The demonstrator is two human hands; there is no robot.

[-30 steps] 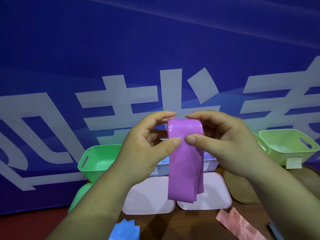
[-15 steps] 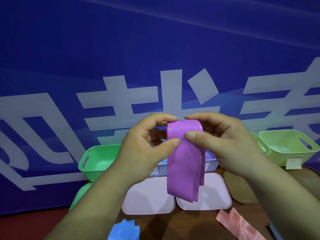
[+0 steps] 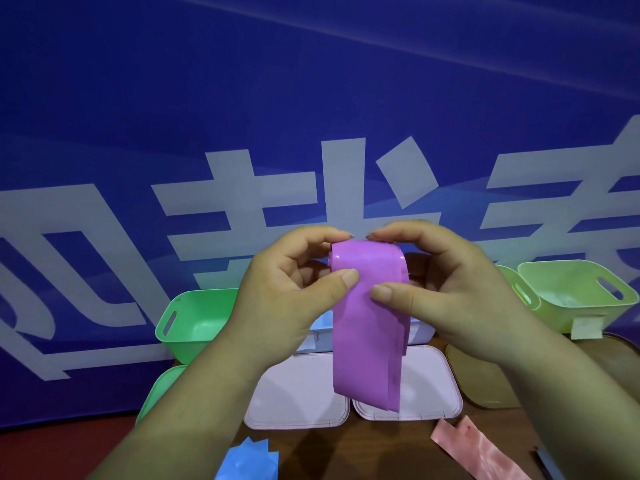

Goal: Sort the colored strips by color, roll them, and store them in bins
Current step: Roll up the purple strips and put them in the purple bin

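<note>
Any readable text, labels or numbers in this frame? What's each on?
Blue backdrop: big white characters, cropped by the frame and partly hidden; not readable whole.
Paper tag on the light green bin: too blurred to read.
Small label on the white bin: too small.
Purple strip: no print seen.

Bins (image 3: 194,317) and lids (image 3: 298,393) fill the table's (image 3: 381,445) far side.

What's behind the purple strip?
A pale bin, with the left pink lid and right pink lid lower down. The purple strip, left hand and right hand cover the bin's inside.
</note>
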